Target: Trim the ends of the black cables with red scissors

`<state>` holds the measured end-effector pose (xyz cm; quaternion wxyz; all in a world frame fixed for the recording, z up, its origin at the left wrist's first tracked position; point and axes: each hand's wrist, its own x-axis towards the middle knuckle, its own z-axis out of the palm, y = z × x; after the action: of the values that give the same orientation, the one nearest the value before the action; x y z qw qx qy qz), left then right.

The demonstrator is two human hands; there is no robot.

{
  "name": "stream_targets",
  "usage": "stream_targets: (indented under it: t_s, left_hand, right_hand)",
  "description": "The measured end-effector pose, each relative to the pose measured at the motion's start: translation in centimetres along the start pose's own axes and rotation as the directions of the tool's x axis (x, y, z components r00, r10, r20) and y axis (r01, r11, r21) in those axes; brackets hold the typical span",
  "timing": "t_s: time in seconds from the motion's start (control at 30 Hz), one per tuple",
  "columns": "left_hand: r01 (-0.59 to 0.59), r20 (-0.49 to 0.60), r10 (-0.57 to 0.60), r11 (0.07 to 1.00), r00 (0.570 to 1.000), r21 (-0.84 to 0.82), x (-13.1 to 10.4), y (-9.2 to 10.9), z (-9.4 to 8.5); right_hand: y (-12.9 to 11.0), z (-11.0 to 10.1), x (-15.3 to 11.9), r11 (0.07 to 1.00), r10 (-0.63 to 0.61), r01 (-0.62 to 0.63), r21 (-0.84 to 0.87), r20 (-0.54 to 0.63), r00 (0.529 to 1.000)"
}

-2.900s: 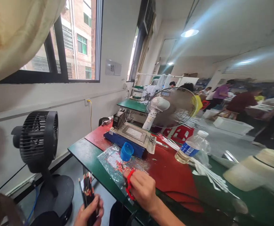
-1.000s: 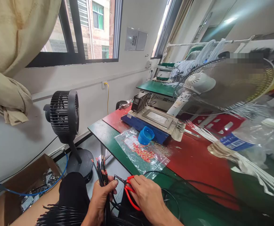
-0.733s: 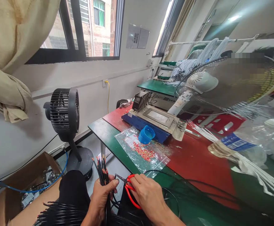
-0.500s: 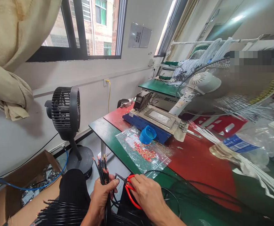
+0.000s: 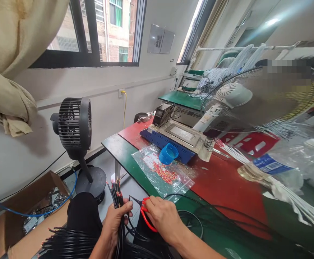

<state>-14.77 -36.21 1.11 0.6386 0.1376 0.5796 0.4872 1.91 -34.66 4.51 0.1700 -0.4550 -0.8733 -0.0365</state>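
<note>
My left hand (image 5: pixel 118 217) is wrapped round an upright bundle of black cables (image 5: pixel 115 192) whose stripped tips show reddish wire ends. One cable end stands apart from the bundle between thumb and fingers. My right hand (image 5: pixel 162 217) grips the red handles of scissors (image 5: pixel 145 214). The narrow blades point left and lie at that single cable end; whether they touch it I cannot tell. More black cables (image 5: pixel 68 242) lie across my lap, their ends toward the left.
A plastic bag with small red and yellow bits (image 5: pixel 165 172) and a blue cup (image 5: pixel 168 154) lie on the table beside a blue-based machine (image 5: pixel 170 142). A black fan (image 5: pixel 74 124) and a cardboard box (image 5: pixel 0 225) stand left. A white fan (image 5: pixel 232 94) stands right.
Both hands have shifted slightly left, and the scissors' blades have come closer to the single cable end. The cable bundle stays in my left hand.
</note>
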Motion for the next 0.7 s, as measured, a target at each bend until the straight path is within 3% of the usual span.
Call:
stream_targets:
  t_s: [0.1,0.2,0.33,0.47,0.6,0.7]
  left_hand:
    - [0.010,0.017,-0.010,0.999,1.000,-0.044,0.3,0.2,-0.3]
    - [0.051,0.025,-0.049,0.993,0.999,-0.109,0.2,0.3,-0.8]
    - [0.089,0.029,-0.086,0.986,0.996,-0.142,-0.1,0.2,-0.9]
    - [0.098,0.009,-0.097,0.983,0.995,-0.159,-0.6,0.4,-0.6]
    - [0.054,0.019,-0.052,0.994,0.998,-0.099,-0.6,0.5,-0.5]
    - [0.037,0.069,-0.032,0.997,0.997,-0.073,-0.3,0.1,-0.7]
  right_hand:
    - [-0.6,-0.5,0.7,0.922,0.211,-0.254,0.293,0.173,0.962]
    - [-2.0,-0.6,0.6,0.695,0.303,-0.475,0.540,0.379,0.874]
    - [-4.3,0.8,-0.5,0.357,0.342,-0.611,0.706,0.510,0.789]
    - [-6.0,2.9,-1.2,0.106,0.423,-0.610,0.786,0.519,0.743]
    - [-6.7,4.0,-1.2,0.056,0.531,-0.574,0.817,0.463,0.710]
    - [-6.9,4.1,-1.2,-0.066,0.545,-0.558,0.827,0.498,0.674]
